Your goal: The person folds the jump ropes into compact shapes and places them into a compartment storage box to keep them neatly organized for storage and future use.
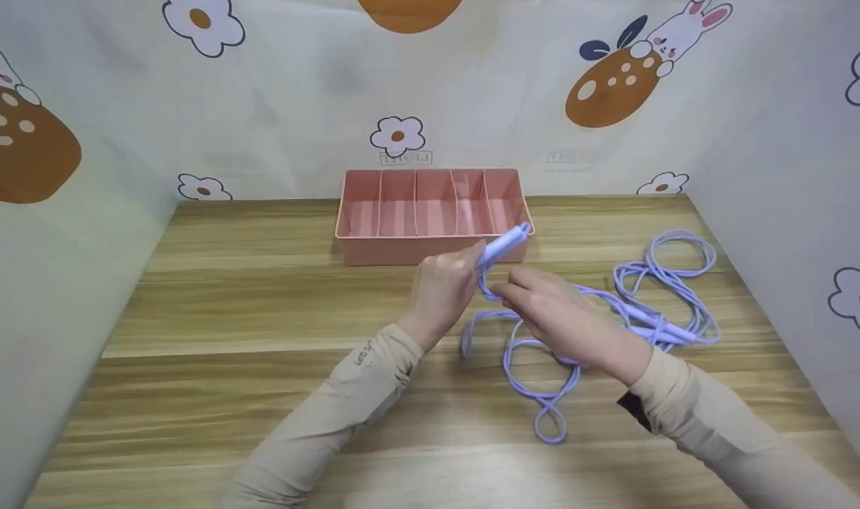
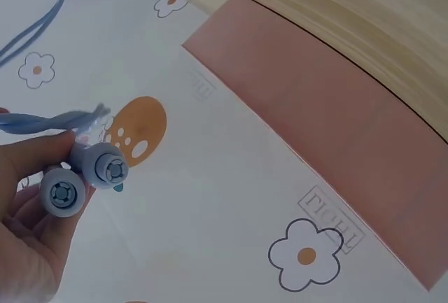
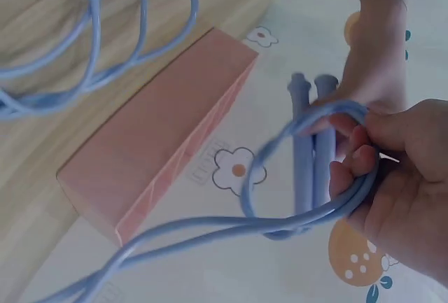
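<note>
Jump rope [image 1: 502, 245] in pale blue is held up just right of the frame's center, its handle ends overlapping the right end of a pink divided box [image 1: 433, 252]. A person's left hand [image 1: 440, 288] curls around the two handles [image 3: 303, 170], set side by side, while the right hand [image 1: 560, 312], fingers bent, grips the cord [image 3: 196, 227] close by. Further cord loops over the wood-grain surface [image 1: 246, 304] below the right hand, forming a small loop at lower right of center. Another blue jump rope [image 1: 673, 281], bundled, lies at the right of the frame.
</note>
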{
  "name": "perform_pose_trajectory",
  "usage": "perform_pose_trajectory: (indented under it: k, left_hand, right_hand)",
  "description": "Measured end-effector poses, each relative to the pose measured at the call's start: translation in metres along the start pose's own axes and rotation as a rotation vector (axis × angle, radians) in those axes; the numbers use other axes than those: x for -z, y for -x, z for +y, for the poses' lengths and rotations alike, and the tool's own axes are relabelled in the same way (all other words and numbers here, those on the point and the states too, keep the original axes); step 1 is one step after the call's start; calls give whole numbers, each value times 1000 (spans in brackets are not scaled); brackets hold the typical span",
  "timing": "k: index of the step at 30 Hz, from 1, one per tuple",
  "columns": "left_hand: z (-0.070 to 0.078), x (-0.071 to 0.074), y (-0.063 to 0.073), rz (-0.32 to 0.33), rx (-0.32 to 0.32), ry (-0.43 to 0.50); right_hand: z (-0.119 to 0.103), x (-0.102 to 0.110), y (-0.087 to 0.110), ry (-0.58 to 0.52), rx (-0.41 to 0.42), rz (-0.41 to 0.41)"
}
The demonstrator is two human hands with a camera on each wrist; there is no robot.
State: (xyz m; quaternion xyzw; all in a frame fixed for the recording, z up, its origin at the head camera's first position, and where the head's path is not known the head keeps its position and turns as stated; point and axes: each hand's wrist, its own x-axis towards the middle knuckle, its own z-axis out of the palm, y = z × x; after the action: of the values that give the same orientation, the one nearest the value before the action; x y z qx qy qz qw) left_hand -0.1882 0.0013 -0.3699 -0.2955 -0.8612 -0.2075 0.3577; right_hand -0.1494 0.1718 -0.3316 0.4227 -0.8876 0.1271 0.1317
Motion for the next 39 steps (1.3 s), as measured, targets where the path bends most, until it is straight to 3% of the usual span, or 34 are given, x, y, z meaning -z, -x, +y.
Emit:
perform_pose_trajectory:
  k: [8, 18, 27, 34, 39]
  left_hand:
    - [0, 1, 5, -17, -167, -46]
    - [-3, 6, 10, -37, -303, 29]
    - [-2, 5, 15, 44, -353, 214]
    - [2, 7, 16, 104, -311, 363]
    - [4, 7, 15, 167, -251, 433]
  right_hand:
    - [11, 17, -8, -56, 29, 20]
    - [28, 26, -13, -195, 58, 3]
    - [48, 27, -15, -644, 15, -19]
    - [59, 16, -13, -1009, -104, 32]
    - [58, -2, -12, -1216, -194, 147]
